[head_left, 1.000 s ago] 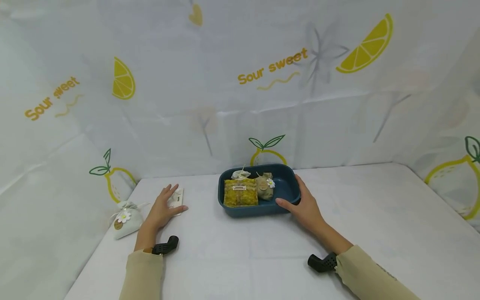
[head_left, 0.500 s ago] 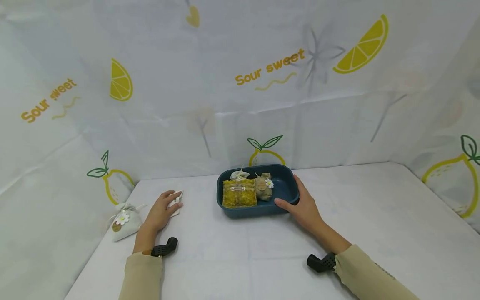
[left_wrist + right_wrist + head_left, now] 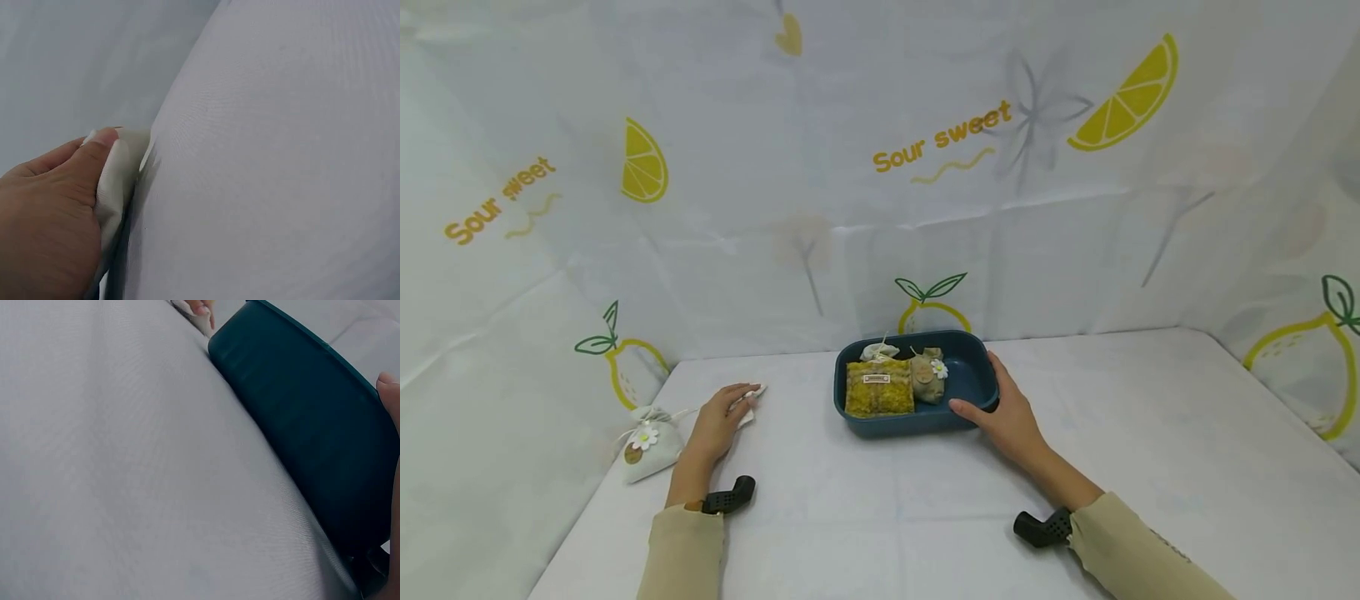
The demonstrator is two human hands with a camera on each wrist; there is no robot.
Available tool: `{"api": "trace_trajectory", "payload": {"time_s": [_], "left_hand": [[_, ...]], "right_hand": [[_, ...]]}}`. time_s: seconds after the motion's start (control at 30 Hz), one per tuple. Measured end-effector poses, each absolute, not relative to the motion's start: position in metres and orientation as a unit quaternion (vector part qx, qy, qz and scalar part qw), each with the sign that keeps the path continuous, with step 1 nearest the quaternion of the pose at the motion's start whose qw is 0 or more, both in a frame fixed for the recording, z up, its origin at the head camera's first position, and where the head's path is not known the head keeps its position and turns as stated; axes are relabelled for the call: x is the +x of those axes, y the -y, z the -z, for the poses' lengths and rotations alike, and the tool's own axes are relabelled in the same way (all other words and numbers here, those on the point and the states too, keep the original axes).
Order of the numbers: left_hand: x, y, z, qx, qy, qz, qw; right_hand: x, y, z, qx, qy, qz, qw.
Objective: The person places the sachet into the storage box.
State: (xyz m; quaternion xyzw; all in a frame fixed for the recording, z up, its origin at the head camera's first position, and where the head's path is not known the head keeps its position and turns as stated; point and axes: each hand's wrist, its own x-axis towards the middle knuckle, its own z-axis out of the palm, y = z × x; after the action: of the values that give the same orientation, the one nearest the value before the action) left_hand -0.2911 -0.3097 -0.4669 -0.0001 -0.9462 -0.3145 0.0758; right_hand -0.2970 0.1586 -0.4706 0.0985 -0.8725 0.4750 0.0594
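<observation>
In the head view, my left hand [image 3: 718, 425] is at the left of the table, pinching a flat white fabric sachet [image 3: 747, 417] that it largely covers. The left wrist view shows the thumb pressed against the bunched sachet [image 3: 117, 178], close to the tabletop. My right hand [image 3: 1011, 421] grips the right end of a dark blue rectangular tray [image 3: 887, 428], its thumb over the front rim. Inside lie a yellow-green woven sachet [image 3: 880, 398], a small olive drawstring pouch [image 3: 928, 385] with a white flower, and a whitish pouch [image 3: 878, 351] behind them.
A pale drawstring pouch [image 3: 653, 450] with a white daisy and a round brown tag lies beside my left forearm, near the table's left edge. White lemon-print cloth [image 3: 760, 208] hangs behind and at both sides of the white-covered table [image 3: 850, 517].
My left hand has come down over the white sachet, and its spread fingers have closed to pinch it, with the sachet now bunched. The right hand and tray have stayed put.
</observation>
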Motion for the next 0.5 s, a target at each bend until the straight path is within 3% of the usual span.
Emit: {"api": "trace_trajectory", "payload": {"time_s": [0.5], "left_hand": [[-0.294, 0.283, 0.435, -0.041, 0.937, 0.322, 0.128]], "right_hand": [[-0.297, -0.158, 0.47, 0.095, 0.873, -0.475, 0.06]]}}
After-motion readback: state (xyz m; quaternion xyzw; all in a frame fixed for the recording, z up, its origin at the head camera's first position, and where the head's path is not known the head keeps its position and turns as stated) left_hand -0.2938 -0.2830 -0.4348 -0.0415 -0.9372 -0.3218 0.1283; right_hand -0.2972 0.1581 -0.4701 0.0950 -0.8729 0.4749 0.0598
